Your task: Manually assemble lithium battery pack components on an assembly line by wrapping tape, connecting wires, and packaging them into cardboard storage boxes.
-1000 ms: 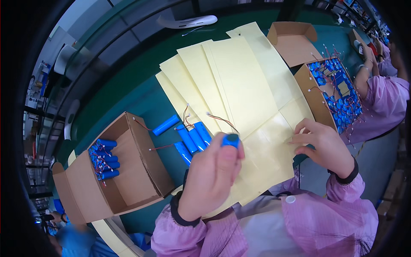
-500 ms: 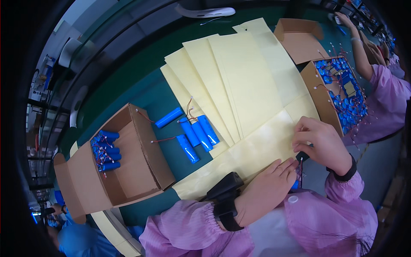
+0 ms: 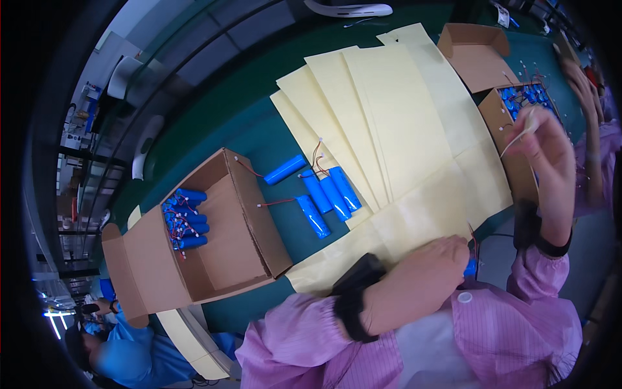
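My left hand (image 3: 431,266) lies at the near edge of the table, its fingers curled down around a blue battery pack (image 3: 470,268). Only a small part of the pack and its thin wires show; the rest is hidden by the hand. My right hand (image 3: 547,146) is raised at the right, in front of an open carton of batteries. Between its fingertips it pinches a thin pale strip (image 3: 515,141). Several blue battery packs (image 3: 334,194) with leads lie loose left of the pale yellow sheets (image 3: 402,123).
An open cardboard box (image 3: 249,214) on the left holds several blue packs (image 3: 188,217). Another carton (image 3: 512,133), full of wired packs, stands at the right, with an open box (image 3: 473,65) behind it. Co-workers sit at the far right and lower left.
My right hand has risen up and to the right, away from my left hand, with the pale strip now visible in it. My left hand stays low at the pack. The whole view has shifted.
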